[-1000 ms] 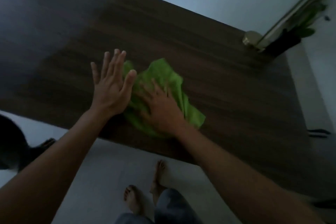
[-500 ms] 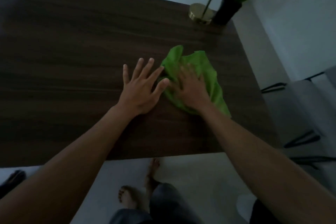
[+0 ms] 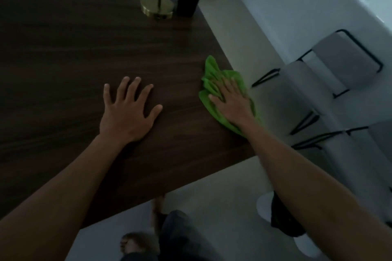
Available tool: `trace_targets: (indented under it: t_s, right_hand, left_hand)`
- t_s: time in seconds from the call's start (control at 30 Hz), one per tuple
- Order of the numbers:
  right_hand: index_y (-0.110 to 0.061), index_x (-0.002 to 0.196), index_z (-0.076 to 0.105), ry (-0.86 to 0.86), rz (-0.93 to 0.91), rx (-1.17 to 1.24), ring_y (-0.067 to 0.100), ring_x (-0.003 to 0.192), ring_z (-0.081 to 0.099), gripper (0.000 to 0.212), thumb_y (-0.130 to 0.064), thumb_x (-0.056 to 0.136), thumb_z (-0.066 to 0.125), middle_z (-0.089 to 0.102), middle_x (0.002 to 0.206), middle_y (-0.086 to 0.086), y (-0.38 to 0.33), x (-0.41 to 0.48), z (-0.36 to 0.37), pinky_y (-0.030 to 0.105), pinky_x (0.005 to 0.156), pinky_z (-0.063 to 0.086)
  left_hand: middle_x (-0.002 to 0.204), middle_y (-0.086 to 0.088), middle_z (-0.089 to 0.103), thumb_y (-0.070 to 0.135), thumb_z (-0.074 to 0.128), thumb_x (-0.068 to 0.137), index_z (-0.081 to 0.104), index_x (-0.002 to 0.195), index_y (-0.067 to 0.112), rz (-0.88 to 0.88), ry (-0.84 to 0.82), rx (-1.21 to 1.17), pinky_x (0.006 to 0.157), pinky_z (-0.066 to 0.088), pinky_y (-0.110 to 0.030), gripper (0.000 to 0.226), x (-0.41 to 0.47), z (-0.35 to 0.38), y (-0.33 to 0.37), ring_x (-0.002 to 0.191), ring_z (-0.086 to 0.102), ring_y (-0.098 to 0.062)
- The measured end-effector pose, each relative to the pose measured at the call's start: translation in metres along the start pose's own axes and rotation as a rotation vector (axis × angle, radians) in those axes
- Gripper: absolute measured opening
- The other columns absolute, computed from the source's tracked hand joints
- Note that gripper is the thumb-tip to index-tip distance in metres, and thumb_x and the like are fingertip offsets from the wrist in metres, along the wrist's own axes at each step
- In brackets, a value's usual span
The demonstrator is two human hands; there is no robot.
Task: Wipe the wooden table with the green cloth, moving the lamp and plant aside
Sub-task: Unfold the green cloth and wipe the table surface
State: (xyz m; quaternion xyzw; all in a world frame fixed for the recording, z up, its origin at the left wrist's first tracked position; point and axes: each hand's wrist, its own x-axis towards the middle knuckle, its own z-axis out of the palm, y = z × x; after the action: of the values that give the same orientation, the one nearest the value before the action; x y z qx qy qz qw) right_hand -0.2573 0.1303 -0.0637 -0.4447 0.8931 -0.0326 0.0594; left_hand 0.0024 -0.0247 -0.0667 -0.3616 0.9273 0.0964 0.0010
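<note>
Wiping is under way, by the look of it, and far from provably finished. The green cloth lies bunched at the right edge of the wooden tabletop, about midway between near and far, with its outer fold seeming to reach just over the edge. The person's right hand presses down on it, fingers laid flat and only slightly apart, not curled round the fabric. The left hand rests on bare wood well to the left of the cloth, fingers splayed wide and holding nothing; it looks like a brace for leaning.

The lamp, on a round brass base with a thin stem rising out of view, and the potted plant in its dark pot stand just beside each other at the far right corner. Whether that is their usual place or where they were set aside, I cannot tell. I judge the patch beneath them unwiped, so shifting both and cleaning that corner remains.

The dim light shows no damp streaks or dust, so I cannot say which parts of the surface are done. Grey chairs with black frames stand on the floor to the right.
</note>
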Motion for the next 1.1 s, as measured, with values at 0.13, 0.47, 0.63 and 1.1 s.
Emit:
trace_targets:
  t_s: [0.13,0.47,0.63,1.1]
  right_hand:
    - [-0.033,0.151,0.021,0.001,-0.182,-0.043,0.020,0.149,0.001,0.061,-0.059,0.096,0.025,0.013,0.161,-0.004,-0.048,-0.039,0.008,0.058,0.117,-0.003]
    - [-0.038,0.149,0.021,-0.012,-0.175,0.070,0.010,0.148,0.003,0.065,-0.068,0.092,0.019,0.010,0.160,-0.011,0.046,-0.058,-0.001,0.044,0.119,0.015]
    - [-0.040,0.151,0.012,-0.013,0.031,0.031,0.022,0.149,0.000,0.061,-0.060,0.095,0.025,0.006,0.162,-0.001,-0.020,0.049,-0.002,0.049,0.119,-0.001]
    - [-0.032,0.152,0.017,0.003,-0.167,0.039,0.027,0.148,0.009,0.058,-0.053,0.098,0.026,0.013,0.161,0.006,-0.063,0.234,-0.003,0.048,0.119,0.003]
  left_hand:
    - [0.157,-0.008,0.016,0.069,0.029,0.090,0.024,0.148,0.031,0.001,0.048,0.012,0.115,0.003,-0.061,0.069,0.005,-0.001,-0.001,0.147,0.005,-0.030]
    - [0.142,-0.008,0.030,0.062,0.044,0.089,0.037,0.139,0.027,-0.040,0.090,-0.073,0.110,0.021,-0.051,0.061,0.038,-0.017,0.002,0.135,0.024,-0.030]
    - [0.146,-0.008,0.028,0.060,0.043,0.091,0.036,0.141,0.027,-0.123,0.069,-0.085,0.111,0.023,-0.050,0.060,0.060,-0.027,-0.008,0.138,0.024,-0.029]
    - [0.161,-0.008,0.012,0.064,0.026,0.092,0.022,0.151,0.028,-0.325,0.138,-0.063,0.121,0.003,-0.049,0.069,0.116,-0.015,-0.037,0.150,0.001,-0.025]
